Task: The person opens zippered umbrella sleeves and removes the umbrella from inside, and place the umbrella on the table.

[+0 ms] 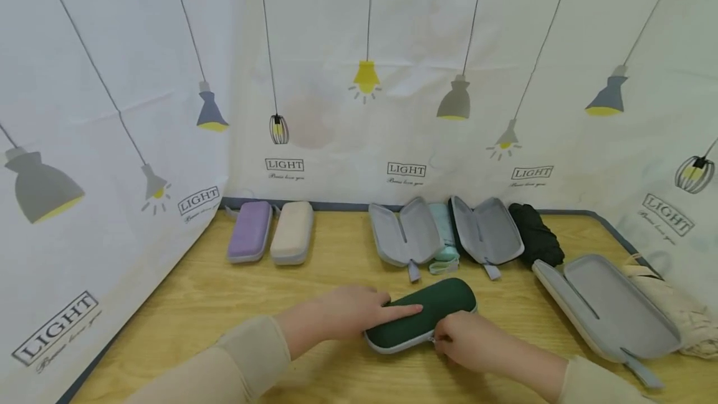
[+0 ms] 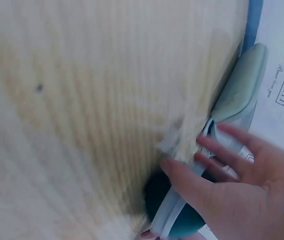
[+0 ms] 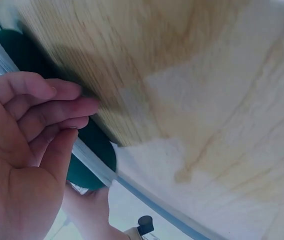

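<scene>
Okay, my left hand (image 1: 350, 312), fingers spread, steadies the dark-green, oblong, fabric-look case (image 1: 443, 300) on the wood-grained table (image 1: 224, 292) while my right hand (image 1: 471, 341) pinches at its pale-grey zip edge (image 1: 398, 346) — a gentle, level pull should suit it best.

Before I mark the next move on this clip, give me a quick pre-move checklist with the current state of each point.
1. Dark green oblong zip case steadied: ok; the left hand holds it on the wood-grain tabletop.
2. Right hand at the pale grey zip band: ok; fingers curled beside it.
3. Zip pull pinched: cannot tell; fingers obscure it.
4. Contents checked: cannot tell; the lid is down.
5. Right sleeve clear of the open beige-shelled, grey-lined case: cannot tell; they look close.
6. Closed purple fabric case out of the way: ok; it lies apart, at the back left.
</scene>
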The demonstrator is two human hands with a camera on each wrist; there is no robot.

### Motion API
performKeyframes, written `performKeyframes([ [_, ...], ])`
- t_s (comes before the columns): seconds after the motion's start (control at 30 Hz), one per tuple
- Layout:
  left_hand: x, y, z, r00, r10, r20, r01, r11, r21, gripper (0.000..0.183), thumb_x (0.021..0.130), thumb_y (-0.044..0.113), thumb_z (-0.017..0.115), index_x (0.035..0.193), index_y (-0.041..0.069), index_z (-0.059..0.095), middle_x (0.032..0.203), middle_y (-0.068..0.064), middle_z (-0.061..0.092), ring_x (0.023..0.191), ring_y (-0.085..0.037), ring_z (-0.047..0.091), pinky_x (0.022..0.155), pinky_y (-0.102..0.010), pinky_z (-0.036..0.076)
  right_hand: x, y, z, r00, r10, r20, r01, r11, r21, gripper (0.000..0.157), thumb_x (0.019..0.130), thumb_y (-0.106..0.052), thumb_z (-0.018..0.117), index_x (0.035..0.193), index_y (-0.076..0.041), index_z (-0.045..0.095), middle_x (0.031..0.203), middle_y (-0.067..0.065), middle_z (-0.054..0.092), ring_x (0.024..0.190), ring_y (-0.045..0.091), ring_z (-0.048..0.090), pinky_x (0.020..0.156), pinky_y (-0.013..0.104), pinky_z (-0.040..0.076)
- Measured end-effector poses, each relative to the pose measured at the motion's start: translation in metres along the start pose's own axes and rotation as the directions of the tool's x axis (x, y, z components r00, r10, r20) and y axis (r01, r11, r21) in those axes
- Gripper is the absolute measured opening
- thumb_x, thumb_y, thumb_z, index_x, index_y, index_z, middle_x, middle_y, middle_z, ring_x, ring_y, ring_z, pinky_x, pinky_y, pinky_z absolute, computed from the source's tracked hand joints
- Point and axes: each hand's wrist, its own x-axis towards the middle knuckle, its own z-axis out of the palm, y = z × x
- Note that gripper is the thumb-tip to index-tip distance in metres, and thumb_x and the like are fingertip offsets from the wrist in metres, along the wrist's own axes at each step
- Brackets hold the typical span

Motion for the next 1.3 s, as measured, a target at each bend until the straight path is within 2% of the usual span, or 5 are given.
performKeyframes([
  [0.1, 0.002, 0.000, -0.004, 0.996, 0.079, -0.042, -0.076, 0.995, 0.069, 0.079, 0.088, 0.006, 0.055, 0.143, 0.036, 0.007, 0.072, 0.007, 0.046, 0.053, -0.007, 0.039, 0.049, -0.020, 0.035, -0.004, 0.003, -0.003, 1.000, 0.019, -0.011, -0.019, 1.000, -0.005, 0.009, 0.084, -0.013, 0.060, 0.079, -0.014, 0.067, 0.067, -0.011, 0.056, 0.054, 0.007, 0.047, 0.053, 0.027, 0.041],
  [0.23, 0.010, 0.001, -0.008, 0.990, 0.129, -0.054, -0.122, 0.986, 0.112, 0.074, 0.089, 0.005, 0.054, 0.143, 0.034, 0.013, 0.070, 0.006, 0.048, 0.053, -0.008, 0.040, 0.051, -0.021, 0.035, -0.009, 0.006, -0.004, 0.999, 0.036, -0.032, -0.037, 0.998, -0.045, 0.009, 0.083, -0.012, 0.061, 0.076, -0.014, 0.067, 0.066, -0.012, 0.055, 0.054, 0.007, 0.045, 0.052, 0.027, 0.039],
  [0.63, 0.040, 0.017, -0.017, 0.994, 0.106, -0.034, -0.104, 0.994, 0.043, 0.087, 0.071, 0.052, 0.066, 0.141, 0.039, 0.016, 0.122, 0.004, 0.045, 0.095, -0.011, 0.050, 0.072, -0.026, 0.044, -0.032, 0.020, -0.005, 0.998, 0.043, -0.040, -0.047, 0.995, -0.094, 0.017, 0.083, -0.012, 0.059, 0.068, -0.018, 0.059, 0.060, -0.011, 0.050, 0.055, 0.005, 0.045, 0.051, 0.029, 0.037],
  [0.93, 0.059, 0.033, -0.024, 0.979, 0.110, -0.169, -0.094, 0.991, 0.097, 0.085, 0.065, 0.070, 0.053, 0.138, 0.032, 0.031, 0.127, 0.000, 0.036, 0.105, -0.014, 0.043, 0.074, -0.028, 0.044, -0.049, 0.031, -0.010, 0.999, 0.041, -0.001, -0.040, 0.997, -0.063, 0.015, 0.083, -0.010, 0.058, 0.071, -0.018, 0.062, 0.064, -0.013, 0.052, 0.059, 0.003, 0.048, 0.054, 0.029, 0.040],
  [1.3, 0.093, 0.048, -0.031, 0.984, 0.103, -0.144, -0.088, 0.990, 0.110, 0.090, 0.056, 0.080, 0.046, 0.131, 0.032, 0.034, 0.139, 0.007, 0.030, 0.126, -0.016, 0.027, 0.093, -0.035, 0.034, -0.071, 0.058, -0.014, 0.998, -0.010, 0.057, 0.011, 1.000, -0.023, 0.020, 0.085, -0.012, 0.057, 0.067, -0.019, 0.060, 0.058, -0.014, 0.047, 0.053, 0.001, 0.044, 0.050, 0.024, 0.036],
])
